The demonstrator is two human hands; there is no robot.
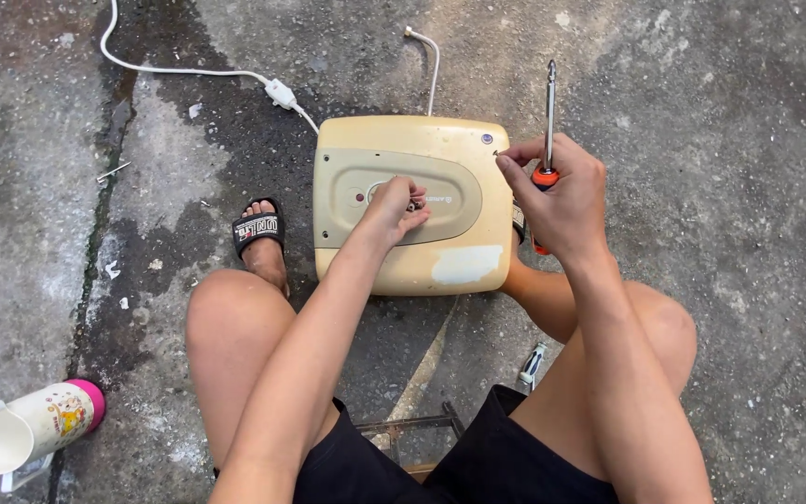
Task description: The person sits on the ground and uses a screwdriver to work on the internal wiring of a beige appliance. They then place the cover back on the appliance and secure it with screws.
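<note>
Two hands work over a cream heater [412, 201] that lies flat on the concrete floor [701, 112] between the person's bare knees, its white cord [188, 70] trailing off toward the floor's upper left. The left hand [394, 207] rests on the grey oval panel [394, 196] at the heater's middle, its grip narrow, fingertips pinched on a small knob or fitting there; what exactly it pinches is too small to tell. The right hand [557, 196] hovers at the heater's right edge, its grip closed around the orange handle of a screwdriver [549, 121], whose shaft points up and away from the body. A sandalled foot [260, 233] sits just beside the heater's left edge. A white jug [34, 425] with a pink base lies tipped over near the floor's lower left, well apart. A second small tool [533, 364] lies on the floor near the right knee. As a judgement, the risks are that the small pinched part slips and rolls off across the rough concrete, or that the screwdriver tip, held loosely upright while attention is on the panel, swings and scratches the casing or pokes the other hand.
</note>
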